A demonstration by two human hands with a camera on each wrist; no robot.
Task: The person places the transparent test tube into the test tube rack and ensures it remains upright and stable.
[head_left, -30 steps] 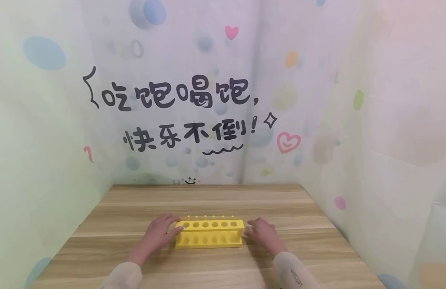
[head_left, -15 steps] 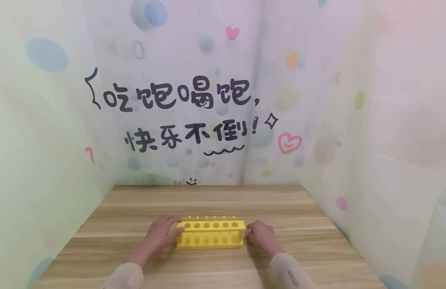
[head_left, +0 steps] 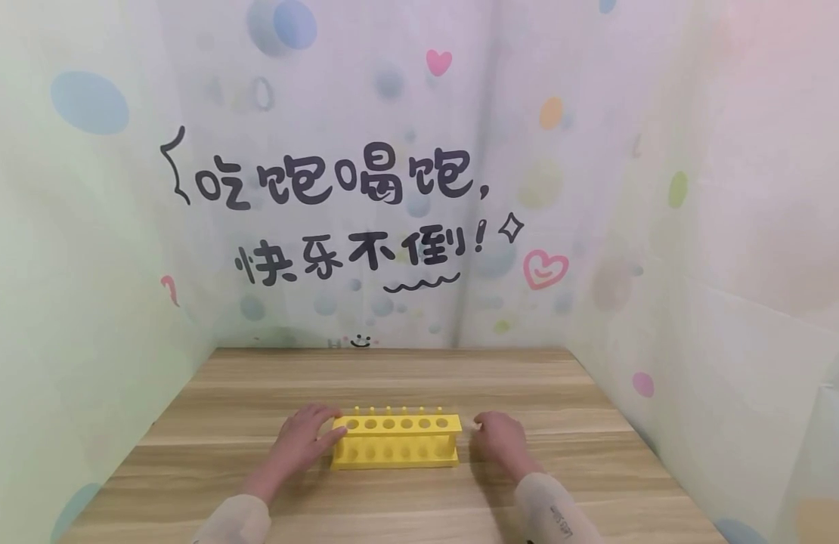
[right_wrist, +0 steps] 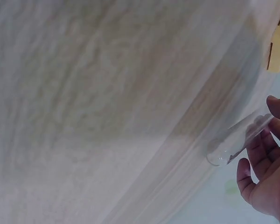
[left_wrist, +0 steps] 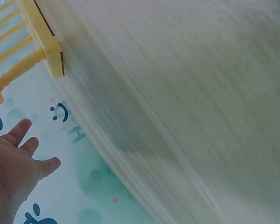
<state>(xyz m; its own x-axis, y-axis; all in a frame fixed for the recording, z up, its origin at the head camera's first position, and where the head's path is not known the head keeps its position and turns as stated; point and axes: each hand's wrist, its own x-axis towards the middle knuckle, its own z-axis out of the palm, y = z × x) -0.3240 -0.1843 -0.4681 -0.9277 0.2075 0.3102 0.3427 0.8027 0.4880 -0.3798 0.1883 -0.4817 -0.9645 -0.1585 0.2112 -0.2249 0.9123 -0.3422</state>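
A yellow test tube rack [head_left: 397, 433] with a row of holes and a row of pegs behind stands on the table in the head view. My left hand [head_left: 299, 437] holds its left end, thumb at the front corner and a finger behind; in the left wrist view the other fingers [left_wrist: 29, 145] spread away from the rack [left_wrist: 49, 46]. Just off the rack's right end is my right hand [head_left: 503, 440]. The right wrist view shows this hand [right_wrist: 273, 179] pinching a clear test tube [right_wrist: 240, 137], rounded end pointing away from the palm.
The wood-grain table [head_left: 392, 514] ends at a printed backdrop [head_left: 365, 98] with dark lettering, hearts and coloured dots. Pale side curtains [head_left: 746, 227] rise along both table edges.
My right hand came in against the rack's right end half a second ago and is now slightly farther right, apart from it. My left hand keeps its place on the rack.
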